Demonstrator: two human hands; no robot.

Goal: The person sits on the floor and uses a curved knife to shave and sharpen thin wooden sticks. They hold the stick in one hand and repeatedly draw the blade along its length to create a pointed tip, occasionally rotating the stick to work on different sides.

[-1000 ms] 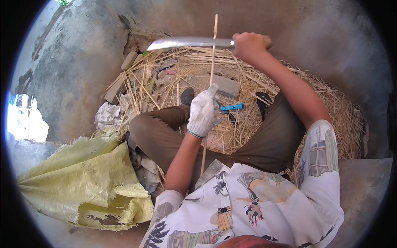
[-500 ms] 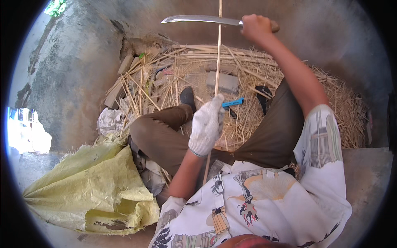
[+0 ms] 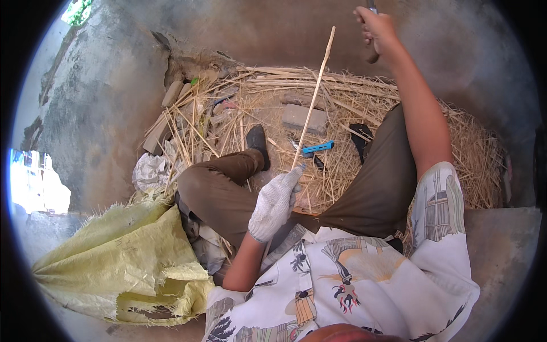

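Observation:
My left hand, in a white knitted glove, is closed round a long thin wooden stick. The stick slants up and to the right from the glove, and its pale, slightly crooked tip stands free in front of the wall. Higher up on the right, my bare right hand grips a knife by its brown wooden handle. Only the start of the blade shows at the top edge; the rest is out of the picture. The knife is apart from the stick.
Straw and split sticks cover the floor round my bent legs. A grey brick, a blue-handled tool and a black object lie there. At the left spreads a torn yellow woven sack. Walls rise behind.
The knife has swung from lying across the stick to pointing upward, away from it. My left hand has drawn the stick down toward me, and its top now leans right.

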